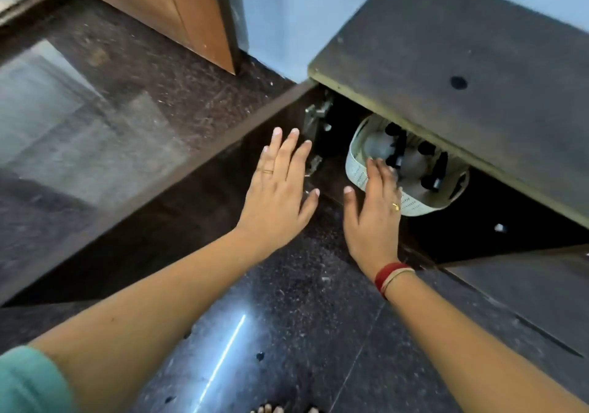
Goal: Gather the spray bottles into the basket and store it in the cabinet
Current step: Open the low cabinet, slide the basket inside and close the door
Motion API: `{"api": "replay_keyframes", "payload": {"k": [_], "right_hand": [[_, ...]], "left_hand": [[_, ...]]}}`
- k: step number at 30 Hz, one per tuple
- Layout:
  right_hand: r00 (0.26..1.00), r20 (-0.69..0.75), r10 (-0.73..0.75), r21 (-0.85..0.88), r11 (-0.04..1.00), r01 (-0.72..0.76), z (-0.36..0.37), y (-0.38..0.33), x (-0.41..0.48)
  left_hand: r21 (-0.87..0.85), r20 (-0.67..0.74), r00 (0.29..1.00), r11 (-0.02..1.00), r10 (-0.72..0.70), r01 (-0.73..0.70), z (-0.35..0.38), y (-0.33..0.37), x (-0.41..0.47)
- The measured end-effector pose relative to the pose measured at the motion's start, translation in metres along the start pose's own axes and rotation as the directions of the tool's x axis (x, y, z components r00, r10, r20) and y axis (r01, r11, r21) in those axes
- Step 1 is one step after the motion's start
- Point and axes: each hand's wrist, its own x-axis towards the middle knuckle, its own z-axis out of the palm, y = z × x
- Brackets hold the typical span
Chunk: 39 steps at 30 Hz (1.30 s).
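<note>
Basket (358, 173): white, inside the open cabinet (446, 62), spray bottles (395, 151) standing in it.
Right hand (373, 218): fingers spread — tips touching the basket rim.
Left hand (277, 189): flat, fingers apart — by the open cabinet door (159, 208), gripping nothing.

A dark speckled stone floor (296, 333) fills the lower view, glossy with a streak of reflected light. A brown wooden door (178, 11) stands at upper left against a pale blue wall (287, 14). Bare toes (271, 409) show at the bottom edge.
</note>
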Motion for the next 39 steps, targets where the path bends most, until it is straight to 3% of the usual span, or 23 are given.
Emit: {"api": "replay_keyframes", "payload": {"k": [4, 7, 14, 18, 25, 30, 35, 39], "right_hand": [[0.984, 0.079, -0.159, 0.090, 0.984, 0.152, -0.018, -0.063, 0.004], [0.949, 0.150, -0.277, 0.075, 0.960, 0.268, -0.028, -0.105, 0.014], [0.797, 0.434, -0.420, -0.129, 0.846, 0.516, -0.001, -0.154, 0.028], [0.709, 0.556, -0.433, -0.198, 0.760, 0.619, 0.026, -0.155, 0.021], [0.751, 0.504, -0.427, -0.189, 0.794, 0.578, 0.034, -0.154, 0.012], [0.745, 0.523, -0.413, -0.121, 0.830, 0.545, 0.012, -0.152, 0.010], [0.769, 0.551, -0.322, -0.131, 0.878, 0.461, -0.012, -0.147, 0.000], [0.778, 0.595, -0.202, -0.175, 0.912, 0.371, -0.030, -0.133, -0.009]], "left_hand": [[0.106, -0.001, 1.000, 0.994, 0.005, -0.005, -0.054, -0.017, -0.006], [0.089, 0.036, 0.982, 0.979, -0.185, 0.181, -0.089, -0.031, -0.016], [0.235, 0.180, 0.851, 0.862, -0.493, 0.449, -0.118, -0.088, -0.061], [0.233, 0.277, 0.778, 0.825, -0.564, 0.515, -0.106, -0.099, -0.093], [0.211, 0.181, 0.841, 0.855, -0.510, 0.473, -0.099, -0.095, -0.106], [0.022, 0.321, 0.857, 0.908, -0.403, 0.418, -0.116, -0.089, -0.113], [-0.123, 0.519, 0.773, 0.863, -0.365, 0.490, -0.125, -0.060, -0.122], [-0.311, 0.704, 0.636, 0.669, -0.315, 0.675, -0.116, -0.026, -0.117]]}}
